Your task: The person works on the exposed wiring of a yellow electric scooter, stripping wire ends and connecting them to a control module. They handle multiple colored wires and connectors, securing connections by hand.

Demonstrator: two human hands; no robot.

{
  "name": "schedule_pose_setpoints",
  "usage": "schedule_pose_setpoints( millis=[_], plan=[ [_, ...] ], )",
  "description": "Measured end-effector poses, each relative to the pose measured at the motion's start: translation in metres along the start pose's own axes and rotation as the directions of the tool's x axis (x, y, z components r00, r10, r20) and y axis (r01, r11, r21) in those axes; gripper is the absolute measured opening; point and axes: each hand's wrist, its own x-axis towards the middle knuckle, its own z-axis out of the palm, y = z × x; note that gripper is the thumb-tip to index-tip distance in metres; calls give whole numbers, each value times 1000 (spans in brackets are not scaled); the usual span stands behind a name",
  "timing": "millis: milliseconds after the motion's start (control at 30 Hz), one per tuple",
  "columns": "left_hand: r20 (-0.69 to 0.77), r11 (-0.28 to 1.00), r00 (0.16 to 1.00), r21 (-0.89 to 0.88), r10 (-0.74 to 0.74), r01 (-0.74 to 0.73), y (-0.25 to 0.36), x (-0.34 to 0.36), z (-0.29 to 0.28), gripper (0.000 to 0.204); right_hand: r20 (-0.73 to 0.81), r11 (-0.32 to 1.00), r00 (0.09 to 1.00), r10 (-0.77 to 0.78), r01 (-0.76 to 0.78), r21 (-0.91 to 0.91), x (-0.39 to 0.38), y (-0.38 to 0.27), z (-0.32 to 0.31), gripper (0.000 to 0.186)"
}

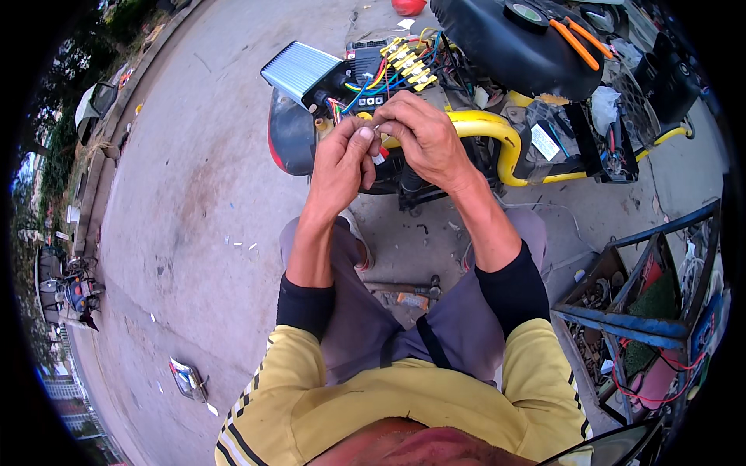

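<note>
My left hand (339, 161) and my right hand (423, 138) meet fingertip to fingertip over the frame of a partly stripped vehicle. Both are closed in a pinch on what looks like a thin wire end, mostly covered by the fingers. Just beyond my left hand, a bundle of coloured wires (335, 108) comes down from a finned silver controller box (301, 71). To its right sits a yellow terminal block (409, 64) with thick yellow, blue and green cables. A curved yellow frame tube (489, 128) passes beside my right hand.
Orange-handled pliers (575, 45) and a roll of black tape (527, 15) lie on a black seat (505, 46). A blue metal rack (622, 320) of parts stands at the right. Between my feet lies a hammer (404, 289). A small packet (187, 379) rests on the left pavement.
</note>
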Motion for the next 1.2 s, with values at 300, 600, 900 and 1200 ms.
schedule_pose_setpoints(
  millis=[300, 600, 900, 1200],
  plan=[
    [6, 442, 744, 802, 668, -403, -10, -2, 12, 19, 13, 998, 998, 62, -62, 8, 0, 3, 0, 11],
    [-176, 952, 955, 237, 237, -193, -7, -2, 6, 11, -16, 1000, 1000, -24, 24, -4, -2, 1, 5, 14],
    [-272, 866, 859, 388, 434, -314, -4, -6, 20, 7, -33, 1000, 999, 22, -22, 19, -3, 2, 8, 13],
    [-138, 649, 831, 698, 538, -304, -14, 1, 16, 13, -61, 997, 997, 56, -53, 48, -5, 3, 9, 12]
  ],
)
